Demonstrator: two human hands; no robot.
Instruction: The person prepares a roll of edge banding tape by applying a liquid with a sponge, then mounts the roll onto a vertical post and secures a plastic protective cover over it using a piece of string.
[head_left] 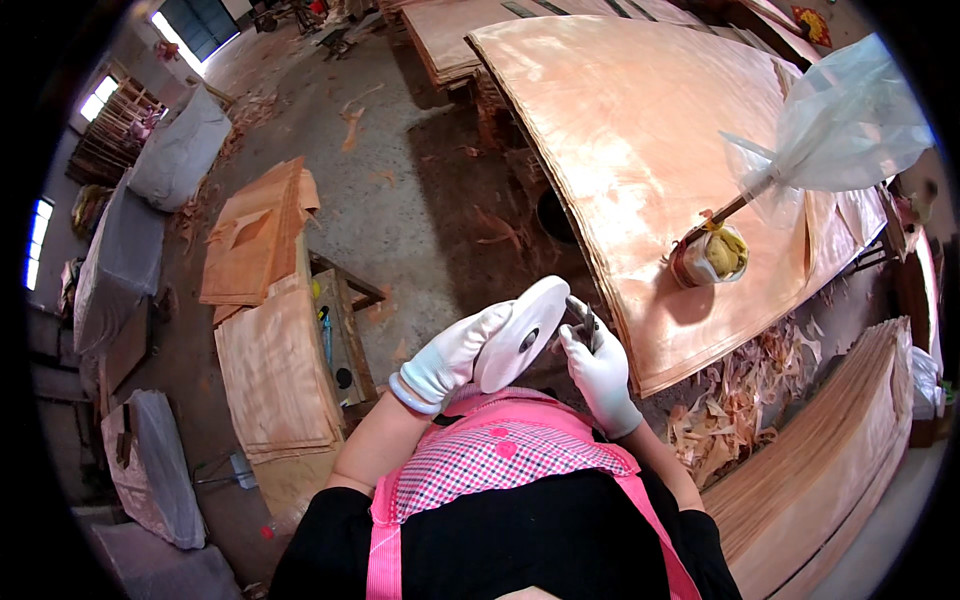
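In front of my chest, my left hand grips a flat white roll of tape by its edge. The roll stands tilted, and the dark hole at its centre faces right. Close beside its right rim, my right hand has its fingers closed around a small dark metal tool; the fingers hide much of it, and its kind is unclear. Both hands wear white gloves. I cannot tell whether the tool touches the roll. A pink checked apron lies just below the hands.
To the right spreads a large stack of thin wood sheets. On it stands a can with yellowish stuff inside, beside a stick carrying a clear plastic bag. Smaller sheets lie on a bench at left. Veneer scraps cover the floor at right.
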